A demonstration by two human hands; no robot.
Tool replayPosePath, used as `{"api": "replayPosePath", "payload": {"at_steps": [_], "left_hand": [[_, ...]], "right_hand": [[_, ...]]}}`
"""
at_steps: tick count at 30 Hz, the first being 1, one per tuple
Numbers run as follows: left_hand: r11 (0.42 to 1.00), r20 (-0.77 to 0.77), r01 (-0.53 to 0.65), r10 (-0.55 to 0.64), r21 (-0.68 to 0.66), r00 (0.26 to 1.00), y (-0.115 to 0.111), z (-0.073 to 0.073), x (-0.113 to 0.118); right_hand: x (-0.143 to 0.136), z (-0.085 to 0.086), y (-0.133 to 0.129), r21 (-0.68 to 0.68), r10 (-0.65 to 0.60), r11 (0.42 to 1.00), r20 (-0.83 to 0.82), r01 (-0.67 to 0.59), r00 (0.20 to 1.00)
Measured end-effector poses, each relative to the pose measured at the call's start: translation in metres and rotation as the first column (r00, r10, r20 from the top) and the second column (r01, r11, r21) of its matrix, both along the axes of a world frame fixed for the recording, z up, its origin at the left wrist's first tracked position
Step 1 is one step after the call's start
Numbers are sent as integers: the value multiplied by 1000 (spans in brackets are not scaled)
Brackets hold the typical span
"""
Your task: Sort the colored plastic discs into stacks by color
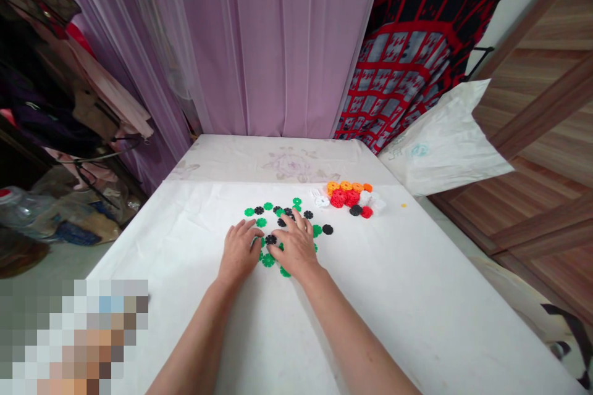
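Green snowflake discs (267, 260) and black snowflake discs (259, 210) lie loosely spread in the middle of the white table. At the left edge of this spread rests my left hand (239, 248), fingers stretched forward and nothing visible in it. My right hand (296, 245) lies over the right part, its fingers apart and covering some of the pieces. Between my two thumbs is one black disc (270, 239), close to the right thumb; whether they touch is unclear. Another black disc (327, 229) sits to the right of my right hand.
Farther back to the right are grouped orange discs (346, 187), red discs (338, 199), white discs (321, 200) and a few strays. A white bag (449, 142) hangs at the table's right edge. Purple curtains (278, 43) stand behind; clothes (55, 74) hang at left.
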State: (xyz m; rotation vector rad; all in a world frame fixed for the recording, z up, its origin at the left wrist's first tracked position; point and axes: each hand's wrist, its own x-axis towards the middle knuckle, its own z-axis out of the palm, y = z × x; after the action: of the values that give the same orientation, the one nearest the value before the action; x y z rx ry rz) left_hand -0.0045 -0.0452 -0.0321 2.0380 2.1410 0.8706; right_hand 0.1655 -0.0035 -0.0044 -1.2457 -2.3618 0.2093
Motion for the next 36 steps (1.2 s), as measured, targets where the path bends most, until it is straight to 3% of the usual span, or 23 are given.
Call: {"api": "replayPosePath", "payload": {"at_steps": [8, 11, 15, 19, 21, 26, 36], "left_hand": [[1000, -1, -14, 14, -4, 1000, -3, 4, 6], [1000, 11, -12, 12, -18, 1000, -3, 6, 6], [999, 5, -20, 20, -27, 1000, -4, 8, 6], [1000, 3, -16, 16, -17, 1000, -3, 8, 6], [1000, -1, -14, 14, -10, 1000, -3, 8, 6], [1000, -9, -11, 11, -5, 1000, -2, 5, 3], [995, -64, -25, 20, -92, 998, -4, 18, 7]], "right_hand": [[-11, -2, 0, 29, 46, 999, -15, -45, 999], [-4, -8, 1, 74, 7, 997, -86, -1, 996], [39, -19, 17, 155, -149, 971, -216, 184, 965], [105, -32, 39, 168, -385, 876, -317, 451, 866], [128, -39, 46, 155, -454, 838, -335, 524, 825], [134, -47, 48, 127, -447, 861, -273, 493, 852], [118, -36, 43, 72, -382, 915, -160, 396, 910]]}}
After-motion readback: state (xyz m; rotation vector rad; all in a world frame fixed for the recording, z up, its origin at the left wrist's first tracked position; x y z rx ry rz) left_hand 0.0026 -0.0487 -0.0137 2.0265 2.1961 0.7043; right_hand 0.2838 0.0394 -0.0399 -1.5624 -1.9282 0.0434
